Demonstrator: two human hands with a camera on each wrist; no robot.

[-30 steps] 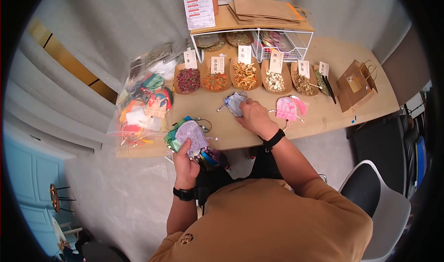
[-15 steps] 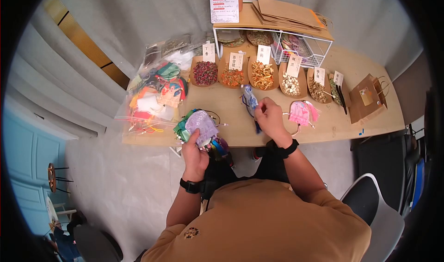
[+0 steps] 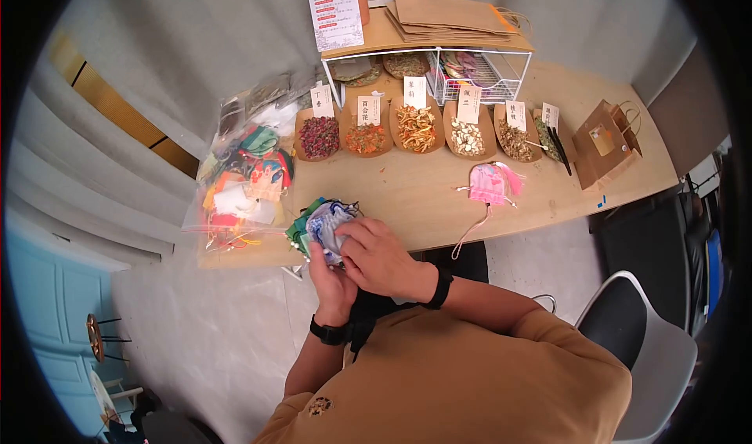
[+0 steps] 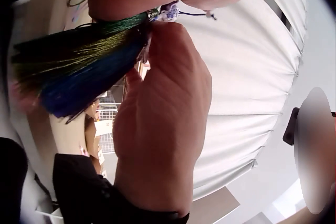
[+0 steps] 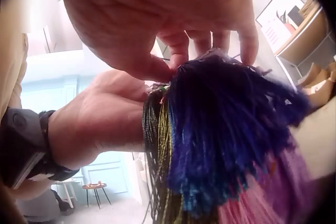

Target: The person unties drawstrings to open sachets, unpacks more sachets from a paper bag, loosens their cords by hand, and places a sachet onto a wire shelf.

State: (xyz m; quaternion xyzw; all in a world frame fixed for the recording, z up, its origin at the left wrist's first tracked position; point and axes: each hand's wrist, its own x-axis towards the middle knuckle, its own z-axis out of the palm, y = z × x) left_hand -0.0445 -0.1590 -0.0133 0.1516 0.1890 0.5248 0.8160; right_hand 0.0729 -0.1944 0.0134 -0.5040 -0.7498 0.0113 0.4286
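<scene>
A blue and white drawstring pouch point(image 3: 325, 226) lies on top of a stack of pouches, with a green one point(image 3: 301, 228) showing behind it. My left hand point(image 3: 333, 283) grips the stack from below. From above, my right hand point(image 3: 384, 257) pinches the blue and white pouch. Tassels in blue point(image 5: 220, 119), olive point(image 5: 164, 145) and pink point(image 5: 252, 203) hang under the hands in the right wrist view. In the left wrist view the tassels point(image 4: 79, 56) fan out beside my left hand point(image 4: 163, 108). A pink pouch point(image 3: 487, 184) lies on the table.
Paper trays of dried flowers and herbs point(image 3: 319, 137) stand in a row with labels. A clear plastic bag of colourful pouches point(image 3: 243, 177) lies at the left. Behind are a white-framed shelf point(image 3: 427, 50) and flat paper bags point(image 3: 454, 17); a kraft bag point(image 3: 605, 148) stands at the right.
The blue and white pouch has left the table and moved left in my right hand, onto the stack in my left hand. It now covers the lilac pouch.
</scene>
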